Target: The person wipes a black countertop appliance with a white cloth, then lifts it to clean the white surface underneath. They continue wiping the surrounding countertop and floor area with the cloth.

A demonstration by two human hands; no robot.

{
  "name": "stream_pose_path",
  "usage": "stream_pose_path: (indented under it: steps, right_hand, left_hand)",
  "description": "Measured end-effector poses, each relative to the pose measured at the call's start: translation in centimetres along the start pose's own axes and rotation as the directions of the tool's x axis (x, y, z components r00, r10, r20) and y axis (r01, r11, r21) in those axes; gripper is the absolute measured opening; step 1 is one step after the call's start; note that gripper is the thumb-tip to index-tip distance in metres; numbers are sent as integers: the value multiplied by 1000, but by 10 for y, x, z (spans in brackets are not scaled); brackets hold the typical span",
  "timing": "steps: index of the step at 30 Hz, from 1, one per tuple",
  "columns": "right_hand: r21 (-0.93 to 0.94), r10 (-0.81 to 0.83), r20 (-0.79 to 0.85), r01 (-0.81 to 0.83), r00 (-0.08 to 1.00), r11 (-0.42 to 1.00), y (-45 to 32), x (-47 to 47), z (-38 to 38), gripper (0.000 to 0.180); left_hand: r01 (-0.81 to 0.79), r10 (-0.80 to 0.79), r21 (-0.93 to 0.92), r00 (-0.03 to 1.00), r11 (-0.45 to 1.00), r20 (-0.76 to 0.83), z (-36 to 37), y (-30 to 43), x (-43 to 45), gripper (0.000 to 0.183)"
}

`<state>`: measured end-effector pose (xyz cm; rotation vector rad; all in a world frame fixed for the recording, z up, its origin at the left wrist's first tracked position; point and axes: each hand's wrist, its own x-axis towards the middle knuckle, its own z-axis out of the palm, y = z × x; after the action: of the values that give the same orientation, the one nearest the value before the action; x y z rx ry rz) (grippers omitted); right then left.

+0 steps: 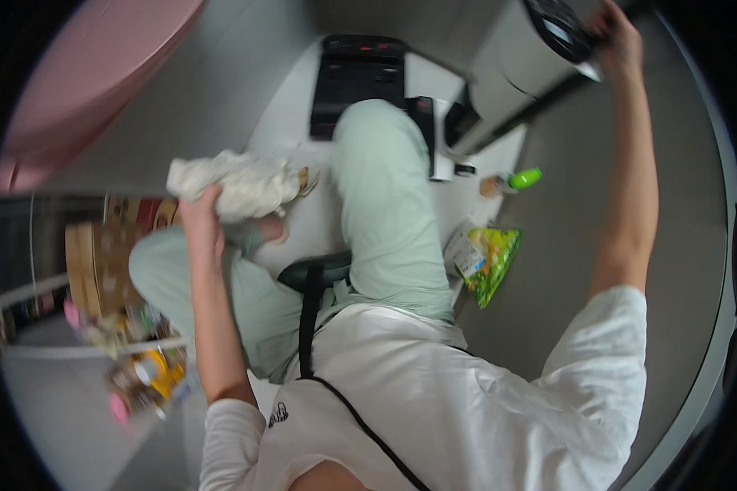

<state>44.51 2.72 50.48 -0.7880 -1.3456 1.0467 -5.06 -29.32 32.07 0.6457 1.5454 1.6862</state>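
Note:
My left hand [202, 212] holds a bunched white cloth [242, 184] above the floor, beside my bent knee. At the cloth's right end there is a small tan piece, too blurred to make out. My right hand [620, 46] reaches up to the upper right. Its fingers are curled at the black top of a white upright appliance [510, 73], which looks tilted in this view. The exact grip is partly hidden by blur and the picture's rim.
A black flat-topped unit [359, 80] stands ahead on the white floor. On the right lie a green-capped bottle [525, 178] and a green plastic packet [491, 261]. A cardboard box [98, 267] and a white rack [92, 351] are left, below a pink rounded surface [92, 73].

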Motion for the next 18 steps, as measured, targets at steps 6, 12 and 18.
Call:
stream_pose_path:
  steps: [6,12,18]
  right_hand:
    - [38,17,-93,-14,996,999,-21,-19,17,28]
    - [-33,-7,-43,5,999,999,-39,-36,27,23]
    - [-111,-59,-165,41,985,993,-39,-43,32,20]
  left_hand:
    - [-92,90,-38,995,995,-46,-16,5,-30,44]
    - [-72,55,-80,980,994,-191,-35,15,-73,45]
    - [-94,74,-71,966,993,-246,-35,20,-84,48]
